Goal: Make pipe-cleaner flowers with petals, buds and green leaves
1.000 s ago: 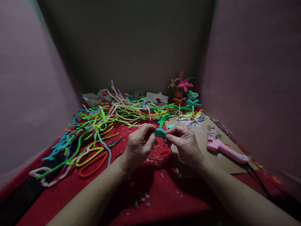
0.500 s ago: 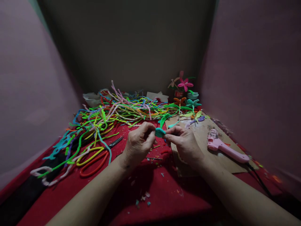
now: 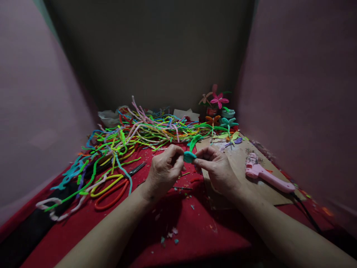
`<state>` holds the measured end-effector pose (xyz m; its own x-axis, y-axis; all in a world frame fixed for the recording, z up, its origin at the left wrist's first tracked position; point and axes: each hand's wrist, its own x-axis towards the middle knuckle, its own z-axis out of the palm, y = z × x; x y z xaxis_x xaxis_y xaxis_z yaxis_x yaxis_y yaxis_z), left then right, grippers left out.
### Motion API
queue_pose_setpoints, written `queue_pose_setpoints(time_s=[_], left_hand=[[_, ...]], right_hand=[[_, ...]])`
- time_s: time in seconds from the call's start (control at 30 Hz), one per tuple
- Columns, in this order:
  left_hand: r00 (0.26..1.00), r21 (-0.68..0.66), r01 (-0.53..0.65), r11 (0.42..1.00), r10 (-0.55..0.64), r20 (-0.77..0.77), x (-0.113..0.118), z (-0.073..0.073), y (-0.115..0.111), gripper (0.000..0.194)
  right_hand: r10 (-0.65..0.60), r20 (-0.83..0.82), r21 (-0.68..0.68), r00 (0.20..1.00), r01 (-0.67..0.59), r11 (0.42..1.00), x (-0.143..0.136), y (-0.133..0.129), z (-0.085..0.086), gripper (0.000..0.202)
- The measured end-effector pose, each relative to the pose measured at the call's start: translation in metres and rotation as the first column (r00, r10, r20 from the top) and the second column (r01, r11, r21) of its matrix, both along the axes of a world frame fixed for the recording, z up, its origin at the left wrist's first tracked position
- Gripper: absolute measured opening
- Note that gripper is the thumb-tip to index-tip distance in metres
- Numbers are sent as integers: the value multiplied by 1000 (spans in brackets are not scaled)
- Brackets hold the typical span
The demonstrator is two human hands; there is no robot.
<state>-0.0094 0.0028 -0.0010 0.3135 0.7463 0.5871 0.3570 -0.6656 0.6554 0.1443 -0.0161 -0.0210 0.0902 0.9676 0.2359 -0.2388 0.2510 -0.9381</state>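
A small teal petal of bent pipe cleaner (image 3: pixel 189 157) is held up between my hands, above the red cloth. My left hand (image 3: pixel 166 169) pinches its left end between thumb and forefinger. At the petal's right tip is my right hand (image 3: pixel 219 169), its thumb against the lower edge and its forefinger curved just above. Just behind the petal lies a green pipe-cleaner leaf (image 3: pixel 195 141).
Tangled pipe cleaners (image 3: pixel 156 128) cover the back and left. Scissors (image 3: pixel 111 186) with yellow and red handles lie left. A pink glue gun (image 3: pixel 269 178) rests on a brown board (image 3: pixel 237 193) at right. Finished flowers (image 3: pixel 219 100) stand at the back.
My right forefinger has lifted slightly and arched away from the petal's tip, while the thumb stays there. My left hand and the petal have hardly moved.
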Motion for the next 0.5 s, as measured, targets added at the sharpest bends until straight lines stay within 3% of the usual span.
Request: queue_pose_setpoints(time_s=[0.33,0.5], left_hand=[[999,78,-2,997,6,-49,-1,-2,1,4],[998,95,-31,995,36,-54,-3,0,3,4]], right_hand=[[-7,13,-52,1000,8,999,2,1,-3,4],[98,5,-75,995,-98,992,3,2,-1,10]])
